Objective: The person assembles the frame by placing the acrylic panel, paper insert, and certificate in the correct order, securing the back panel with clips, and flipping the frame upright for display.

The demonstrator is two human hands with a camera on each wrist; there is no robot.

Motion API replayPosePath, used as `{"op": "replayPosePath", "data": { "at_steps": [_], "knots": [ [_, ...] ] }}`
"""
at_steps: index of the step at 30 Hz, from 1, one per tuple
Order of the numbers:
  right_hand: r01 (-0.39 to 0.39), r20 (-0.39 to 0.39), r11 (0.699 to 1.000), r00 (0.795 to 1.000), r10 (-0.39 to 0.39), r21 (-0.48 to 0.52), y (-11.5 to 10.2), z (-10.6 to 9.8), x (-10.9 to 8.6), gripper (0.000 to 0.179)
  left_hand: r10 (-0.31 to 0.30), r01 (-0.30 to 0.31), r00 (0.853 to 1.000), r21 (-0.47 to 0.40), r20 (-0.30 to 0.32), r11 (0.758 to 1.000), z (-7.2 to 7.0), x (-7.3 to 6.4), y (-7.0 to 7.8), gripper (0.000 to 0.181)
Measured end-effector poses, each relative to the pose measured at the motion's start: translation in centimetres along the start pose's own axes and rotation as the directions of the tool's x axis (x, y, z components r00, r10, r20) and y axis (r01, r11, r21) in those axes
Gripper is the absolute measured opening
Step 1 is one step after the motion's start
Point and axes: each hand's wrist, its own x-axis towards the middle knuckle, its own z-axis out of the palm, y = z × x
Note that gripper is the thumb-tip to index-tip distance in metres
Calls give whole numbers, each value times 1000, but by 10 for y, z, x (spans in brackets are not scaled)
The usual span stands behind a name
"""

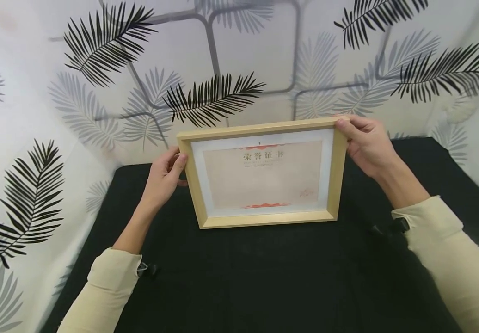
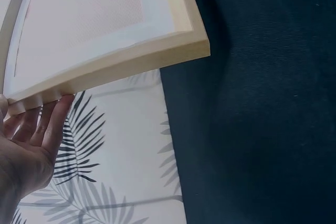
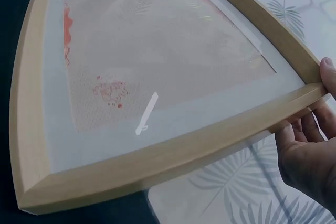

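I have the wooden picture frame held up in both hands, over the far half of the black tabletop, roughly 12 o'clock from me. It is tilted, top edge leaning away toward the leaf-print backdrop; I can't tell whether the bottom edge touches the cloth or sits just above it. Left hand grips the left side rail at 9 o'clock, thumb on the front face, fingers curled behind the edge. Right hand grips the top right corner at 2 o'clock, thumb on the rim, fingers wrapped behind. Both grips closed on the frame.

The certificate with red trim and gold characters is seated behind the glass inside a white mat, facing me.

Progress, my read: frame looks assembled and picked up, mid-handling. Not yet laid down or stood up anywhere; neither hand has let go. Placement is what's left.
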Motion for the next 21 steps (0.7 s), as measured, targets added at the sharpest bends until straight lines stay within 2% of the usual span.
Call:
{"op": "replayPosePath", "data": {
  "at_steps": [4,10,15,18,21],
  "knots": [
    [-51,7,999,999,51,-19,5,-2,1,23,-14,14,1000,-16,14,1000,-1,-3,-5,37],
    [-73,43,995,996,76,-62,9,-9,3,26,-49,49,998,2,26,999,-1,-3,-5,40],
    [-84,58,986,994,93,-143,18,-14,-2,34,-79,78,994,12,79,997,0,-6,-8,43],
    [-104,45,966,992,118,-235,25,-17,-9,42,-100,99,989,7,112,995,0,-10,-13,47],
    [-128,13,921,990,143,-368,29,-20,-16,50,-121,123,984,-7,130,992,1,-14,-17,51]
  ]
}}
